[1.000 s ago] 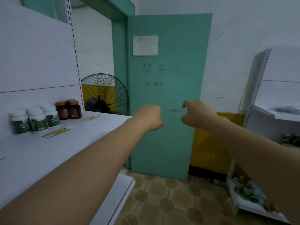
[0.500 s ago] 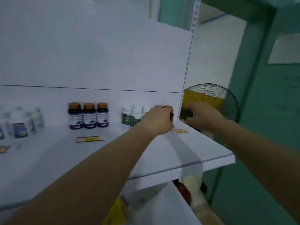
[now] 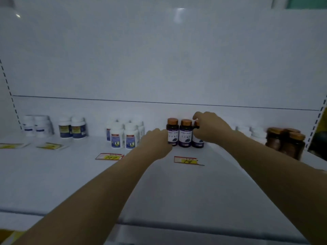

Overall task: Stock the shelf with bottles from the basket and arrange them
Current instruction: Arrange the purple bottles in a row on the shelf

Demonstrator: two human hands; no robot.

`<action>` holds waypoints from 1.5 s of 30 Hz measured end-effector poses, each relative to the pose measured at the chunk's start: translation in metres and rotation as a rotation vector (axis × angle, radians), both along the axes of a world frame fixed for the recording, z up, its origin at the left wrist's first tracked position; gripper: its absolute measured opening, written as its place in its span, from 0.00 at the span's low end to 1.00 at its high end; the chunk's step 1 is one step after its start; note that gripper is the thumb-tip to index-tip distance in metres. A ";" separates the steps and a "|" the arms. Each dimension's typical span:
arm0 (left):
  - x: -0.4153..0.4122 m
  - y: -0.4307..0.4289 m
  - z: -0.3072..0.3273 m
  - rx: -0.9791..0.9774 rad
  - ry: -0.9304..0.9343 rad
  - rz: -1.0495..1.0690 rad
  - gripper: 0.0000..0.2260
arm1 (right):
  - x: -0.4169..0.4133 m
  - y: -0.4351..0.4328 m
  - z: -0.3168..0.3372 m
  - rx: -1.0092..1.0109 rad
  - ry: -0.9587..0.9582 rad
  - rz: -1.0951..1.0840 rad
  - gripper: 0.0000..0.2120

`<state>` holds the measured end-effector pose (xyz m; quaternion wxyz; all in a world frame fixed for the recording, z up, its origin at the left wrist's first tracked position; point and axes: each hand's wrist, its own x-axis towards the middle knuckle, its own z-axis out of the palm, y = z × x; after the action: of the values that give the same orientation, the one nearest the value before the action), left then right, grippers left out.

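Three dark purple bottles with gold caps stand in a row at the back of the white shelf (image 3: 177, 191). My left hand (image 3: 157, 144) is curled against the lower left side of the left purple bottle (image 3: 172, 129). The middle purple bottle (image 3: 185, 134) stands free between my hands. My right hand (image 3: 210, 128) wraps round the right purple bottle (image 3: 197, 142), hiding most of it, with the thumb by its cap. No basket is in view.
White bottles with blue labels (image 3: 122, 137) stand left of the purple row, with more white bottles (image 3: 72, 127) further left. Brown jars (image 3: 284, 142) stand at the far right, white bottles (image 3: 256, 134) beside them. Yellow price tags (image 3: 185, 160) lie on the shelf.
My view swung left from the green door to face the shelf. Both hands moved from mid-air onto the outer bottles of the purple row.
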<state>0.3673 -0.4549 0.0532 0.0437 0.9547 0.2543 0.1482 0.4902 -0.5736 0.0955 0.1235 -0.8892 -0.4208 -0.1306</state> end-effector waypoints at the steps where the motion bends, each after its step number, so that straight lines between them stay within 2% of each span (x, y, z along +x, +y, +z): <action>1: -0.002 0.010 -0.007 0.005 0.007 0.012 0.17 | -0.001 0.013 -0.002 0.004 -0.003 0.012 0.21; 8: 0.010 0.042 -0.059 -0.047 0.115 0.066 0.23 | 0.004 0.069 -0.010 -0.047 -0.075 0.034 0.19; 16: 0.014 0.045 -0.069 -0.112 0.254 0.014 0.27 | 0.016 0.102 -0.021 -0.159 -0.193 -0.026 0.17; 23: 0.014 0.044 -0.069 -0.142 0.267 0.027 0.27 | 0.021 0.117 -0.035 -0.025 -0.229 -0.081 0.15; 27: 0.012 0.046 -0.067 -0.148 0.266 0.036 0.28 | 0.018 0.110 -0.028 0.001 -0.239 -0.036 0.15; 30: 0.011 0.041 -0.054 -0.249 0.126 0.074 0.29 | 0.013 0.094 -0.008 0.108 -0.105 0.035 0.16; 33: 0.011 0.035 -0.030 -0.544 -0.112 0.043 0.37 | 0.006 0.073 0.018 0.277 0.137 0.095 0.15; 35: 0.013 0.031 -0.016 -0.660 -0.212 -0.042 0.39 | 0.003 0.060 0.030 0.348 0.193 0.092 0.15; 37: 0.016 0.023 -0.008 -0.725 -0.273 -0.135 0.29 | 0.002 0.049 0.034 0.400 0.224 0.079 0.16; 40: 0.020 0.010 -0.008 -0.861 -0.385 -0.229 0.16 | 0.005 0.037 0.026 0.543 0.393 0.080 0.18; 42: 0.023 0.006 -0.014 -0.946 -0.426 -0.255 0.12 | 0.006 0.031 0.018 0.603 0.515 0.096 0.17; 45: 0.029 0.003 -0.021 -1.037 -0.436 -0.250 0.12 | 0.013 0.026 0.006 0.638 0.687 0.142 0.14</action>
<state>0.3958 -0.4514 0.0320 0.5745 0.7787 0.1643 0.1913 0.5030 -0.5480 0.1012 0.5310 -0.7677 -0.3543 0.0569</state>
